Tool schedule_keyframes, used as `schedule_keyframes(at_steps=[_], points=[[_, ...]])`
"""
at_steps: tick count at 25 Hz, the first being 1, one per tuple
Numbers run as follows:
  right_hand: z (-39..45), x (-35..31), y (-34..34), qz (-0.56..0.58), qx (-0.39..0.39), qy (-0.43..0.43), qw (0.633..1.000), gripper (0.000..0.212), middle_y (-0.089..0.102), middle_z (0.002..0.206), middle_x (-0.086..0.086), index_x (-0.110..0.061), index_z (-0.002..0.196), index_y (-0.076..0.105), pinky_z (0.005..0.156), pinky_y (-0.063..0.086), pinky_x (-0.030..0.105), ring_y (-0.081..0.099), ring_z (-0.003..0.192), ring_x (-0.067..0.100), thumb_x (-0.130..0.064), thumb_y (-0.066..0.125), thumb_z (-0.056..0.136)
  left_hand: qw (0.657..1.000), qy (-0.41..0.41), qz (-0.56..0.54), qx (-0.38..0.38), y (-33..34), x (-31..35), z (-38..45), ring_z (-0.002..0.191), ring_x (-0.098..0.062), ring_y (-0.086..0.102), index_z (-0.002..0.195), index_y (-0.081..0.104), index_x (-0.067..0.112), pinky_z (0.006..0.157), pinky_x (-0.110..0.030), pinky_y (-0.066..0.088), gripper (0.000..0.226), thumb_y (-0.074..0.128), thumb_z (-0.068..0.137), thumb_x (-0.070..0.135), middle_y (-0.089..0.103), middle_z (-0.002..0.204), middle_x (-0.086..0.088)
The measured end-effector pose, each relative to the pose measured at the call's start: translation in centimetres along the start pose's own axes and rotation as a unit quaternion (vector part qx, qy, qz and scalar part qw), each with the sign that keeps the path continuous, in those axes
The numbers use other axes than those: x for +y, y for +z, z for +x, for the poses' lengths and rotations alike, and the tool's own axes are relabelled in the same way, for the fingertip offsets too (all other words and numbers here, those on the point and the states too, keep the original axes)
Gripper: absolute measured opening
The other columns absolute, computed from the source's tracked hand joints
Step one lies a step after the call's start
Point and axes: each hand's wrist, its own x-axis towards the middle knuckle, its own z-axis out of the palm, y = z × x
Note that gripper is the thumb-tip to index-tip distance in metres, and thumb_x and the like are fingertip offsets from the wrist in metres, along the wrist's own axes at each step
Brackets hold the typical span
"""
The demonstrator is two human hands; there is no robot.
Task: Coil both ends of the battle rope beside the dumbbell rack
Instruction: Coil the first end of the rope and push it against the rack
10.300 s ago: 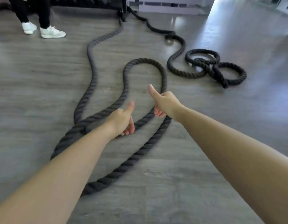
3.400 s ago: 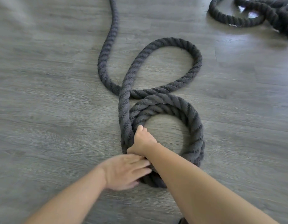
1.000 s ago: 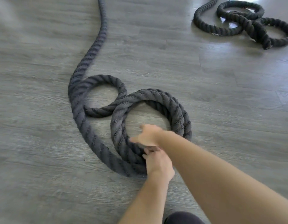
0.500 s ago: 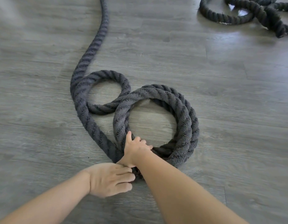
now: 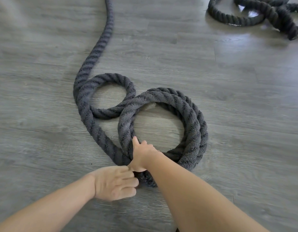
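Head view. Battle rope [image 5: 191, 114] lies on the grey plank floor [image 5: 245, 97]: stacked coil at centre, a smaller loop [image 5: 111, 81] touching it on the left, a tail running off far. Right hand [image 5: 143, 156] grips the coil's near-left edge, fingers curled over the strands. Left hand [image 5: 114, 182] rests against the coil's near edge, fingers straight. A second rope pile [image 5: 262, 12] lies far right, well apart.

The battle rope [image 5: 191, 118] was dark charcoal grey with twisted strands; the floor [image 5: 245, 97] was grey wood-grain planks.
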Motion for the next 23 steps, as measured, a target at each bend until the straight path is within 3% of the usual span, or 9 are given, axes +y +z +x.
schedule_keyframes(at_steps=[3,5,6,8,10,13,16,20,23], points=[[-0.5,0.2,-0.6,-0.022,-0.012,-0.008,1.000,0.129,0.024,0.156,0.017,-0.024,0.157,-0.016,0.107,0.036,0.063,0.031,0.139,0.043,-0.052,0.078,0.075,0.979,-0.173,0.010,-0.107,0.0,-2.8,-1.9,0.113,-0.030,0.044,0.126,0.042,0.009,0.097,-0.044,0.035,0.078,0.080,0.070,0.048,0.040,0.128,-0.012],[-0.8,0.4,-1.2,-0.044,-0.027,-0.013,0.999,0.135,0.028,0.152,0.016,-0.024,0.157,-0.016,0.104,0.041,0.060,0.037,0.135,0.042,-0.056,0.081,0.069,0.937,-0.248,0.050,-0.241,-0.1,-4.6,-1.5,0.148,-0.039,0.000,0.153,-0.002,-0.001,0.118,-0.056,0.007,0.126,0.073,0.072,0.062,-0.002,0.160,-0.020],[-1.1,0.8,-1.7,-0.052,-0.037,-0.017,0.998,0.135,0.030,0.151,0.015,-0.025,0.158,-0.014,0.103,0.044,0.058,0.040,0.134,0.041,-0.055,0.082,0.068,0.924,-0.266,0.047,-0.270,0.0,-4.9,-0.7,0.148,-0.038,-0.022,0.149,-0.026,0.002,0.119,-0.058,-0.008,0.133,0.067,0.078,0.063,-0.026,0.160,-0.020],[-1.7,2.2,-2.9,-0.072,-0.061,-0.025,0.995,0.133,0.031,0.153,0.012,-0.028,0.158,-0.009,0.100,0.047,0.056,0.043,0.133,0.038,-0.052,0.085,0.067,0.912,-0.273,0.051,-0.303,0.2,-5.2,1.3,0.146,-0.035,-0.030,0.142,-0.040,0.004,0.117,-0.058,-0.015,0.130,0.064,0.083,0.058,-0.036,0.157,-0.019],[-2.4,4.1,-4.3,-0.113,-0.097,-0.022,0.989,0.134,0.024,0.159,0.008,-0.032,0.157,-0.013,0.099,0.047,0.055,0.041,0.136,0.037,-0.047,0.086,0.069,0.908,-0.274,0.055,-0.311,0.0,-5.2,3.2,0.151,-0.037,-0.011,0.148,-0.029,0.001,0.121,-0.057,-0.006,0.124,0.066,0.085,0.050,-0.014,0.164,-0.020],[-2.7,6.2,-5.9,-0.193,-0.153,0.003,0.969,0.141,0.023,0.163,0.006,-0.033,0.154,-0.024,0.100,0.047,0.052,0.045,0.134,0.038,-0.033,0.089,0.070,0.919,-0.283,0.028,-0.274,-0.3,-4.8,7.3,0.126,-0.037,0.040,0.152,0.017,-0.005,0.109,-0.047,0.031,0.107,0.069,0.077,0.051,0.043,0.138,-0.021],[-3.1,7.0,-6.0,-0.263,-0.161,0.041,0.950,0.139,0.022,0.163,0.011,-0.024,0.154,-0.026,0.109,0.036,0.059,0.037,0.140,0.040,-0.024,0.086,0.072,0.918,-0.254,0.036,-0.302,-1.2,-4.5,12.0,0.094,-0.029,0.050,0.126,0.054,0.001,0.090,-0.042,0.035,0.067,0.061,0.079,0.048,0.056,0.104,-0.010],[-3.5,8.3,-4.0,-0.200,-0.071,0.044,0.976,0.130,0.015,0.164,0.006,-0.021,0.159,-0.003,0.114,0.006,0.073,0.009,0.152,0.036,-0.050,0.084,0.067,0.912,-0.274,-0.012,-0.304,-2.4,-4.5,15.3,0.076,-0.021,0.044,0.093,0.063,0.018,0.082,-0.040,0.028,0.028,0.056,0.079,0.041,0.052,0.079,0.001],[-3.5,9.3,-1.8,-0.148,0.040,0.008,0.988,0.104,0.031,0.155,0.001,-0.022,0.157,0.012,0.113,0.001,0.074,0.024,0.146,0.032,-0.037,0.071,0.073,0.923,-0.305,-0.037,-0.231,-1.3,-4.1,13.3,0.085,-0.022,0.054,0.104,0.064,0.012,0.085,-0.037,0.033,0.043,0.064,0.076,0.045,0.062,0.092,-0.002]])
